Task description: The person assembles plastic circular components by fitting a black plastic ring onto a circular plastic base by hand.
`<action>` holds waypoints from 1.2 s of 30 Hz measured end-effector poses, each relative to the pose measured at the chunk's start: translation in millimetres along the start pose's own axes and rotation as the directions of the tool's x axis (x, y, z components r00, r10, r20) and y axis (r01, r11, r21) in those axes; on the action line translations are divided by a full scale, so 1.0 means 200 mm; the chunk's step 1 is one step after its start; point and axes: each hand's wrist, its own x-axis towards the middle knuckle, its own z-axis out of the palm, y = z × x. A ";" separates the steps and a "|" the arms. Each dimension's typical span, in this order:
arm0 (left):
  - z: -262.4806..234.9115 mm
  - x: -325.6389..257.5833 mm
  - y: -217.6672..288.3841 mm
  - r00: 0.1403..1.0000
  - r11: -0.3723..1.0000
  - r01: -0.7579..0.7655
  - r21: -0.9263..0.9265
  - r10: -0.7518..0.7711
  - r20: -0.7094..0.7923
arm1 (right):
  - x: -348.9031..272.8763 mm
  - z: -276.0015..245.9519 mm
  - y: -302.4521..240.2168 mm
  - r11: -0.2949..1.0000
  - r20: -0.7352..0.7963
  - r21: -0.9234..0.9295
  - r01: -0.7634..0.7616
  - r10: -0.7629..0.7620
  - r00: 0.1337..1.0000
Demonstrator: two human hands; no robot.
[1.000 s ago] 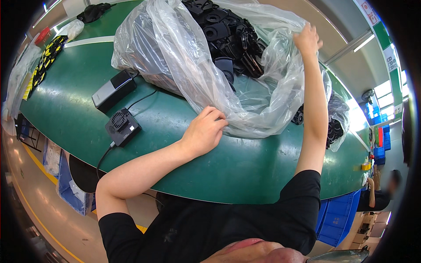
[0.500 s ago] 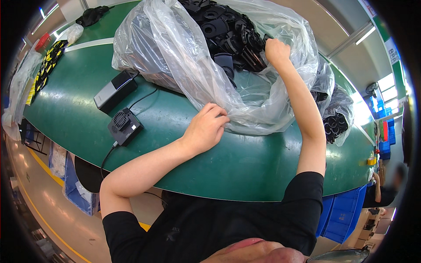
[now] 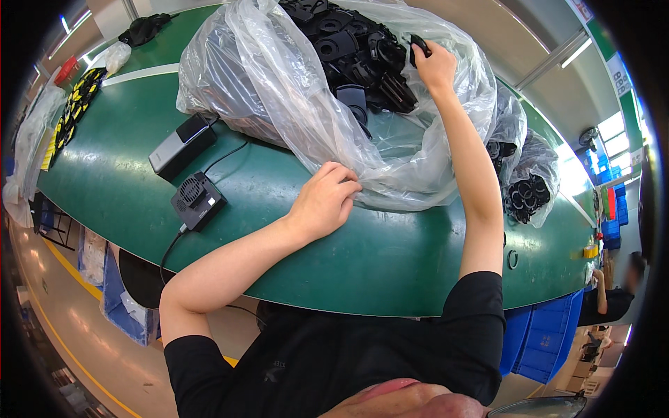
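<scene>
A big clear plastic bag (image 3: 272, 83) lies open on the green table, filled with black plastic parts (image 3: 338, 45) of flat, rounded shapes. At the bag's near edge my left hand (image 3: 325, 198) is closed, its curled fingers against the plastic; whether they pinch a fold of it is hard to see. My right hand (image 3: 437, 64) is over the far right of the opening, gripping a small black plastic part (image 3: 419, 46) between thumb and fingers. The held part sits just right of the pile, and its exact kind cannot be made out.
Left of the bag, a grey-black box (image 3: 182, 148) and a black device with a round grille (image 3: 198, 200) are joined by cables. Smaller bags of black rings (image 3: 529, 195) stand at right. One black ring (image 3: 513, 259) lies loose near blue bins (image 3: 543, 338). Another person (image 3: 613, 296) works far right.
My right hand has risen slightly away from me, and the black part now shows clear of the pile. My left hand stays nearly in place. The loose ring has come into view.
</scene>
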 end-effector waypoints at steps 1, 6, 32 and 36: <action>0.00 0.00 0.00 1.000 1.000 -0.005 0.003 0.005 -0.003 | -0.02 -0.03 -0.04 0.990 -0.074 0.089 0.106 -0.100 0.992; 0.00 0.00 -0.01 1.000 1.000 -0.016 -0.002 0.016 -0.006 | -0.09 -0.15 -0.27 0.902 -0.224 0.310 0.301 -0.239 0.945; 0.00 -0.01 -0.01 0.999 0.999 -0.048 0.024 0.049 -0.005 | -0.48 -0.28 -0.26 0.916 0.558 0.320 0.242 -0.389 0.733; 0.00 0.00 -0.02 0.998 0.999 -0.052 0.014 0.052 -0.017 | -0.52 -0.23 -0.22 0.936 0.570 0.149 0.318 -0.344 0.746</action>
